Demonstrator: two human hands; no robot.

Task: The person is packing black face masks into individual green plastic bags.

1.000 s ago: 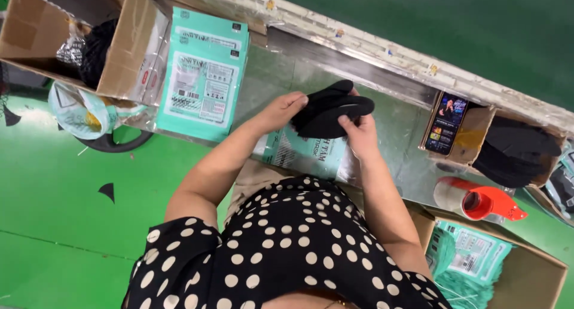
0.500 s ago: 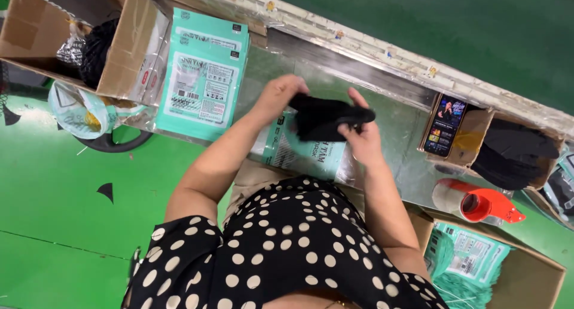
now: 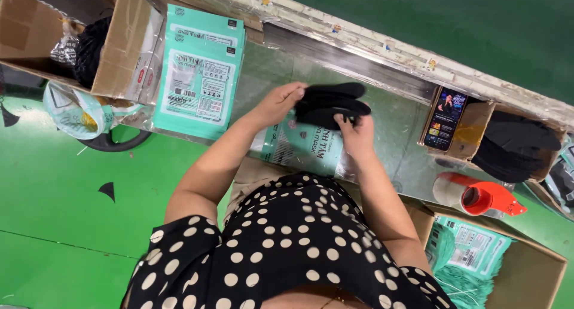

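Both hands [image 3: 317, 115] grip black masks [image 3: 332, 104] over a steel bench [image 3: 394, 135], green floor [image 3: 72, 207] below.

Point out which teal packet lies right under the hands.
The teal packet flat on the metal table, beneath both hands holding black masks; the others are stacked left or boxed.

Your left hand [image 3: 276, 104] and right hand [image 3: 357, 135] grip a stack of black masks [image 3: 330, 104] above a teal pouch [image 3: 305, 147] on the steel table [image 3: 388, 129]. More teal pouches [image 3: 197, 70] lie left; a phone [image 3: 445, 119] and red tape dispenser [image 3: 478, 195] sit right.
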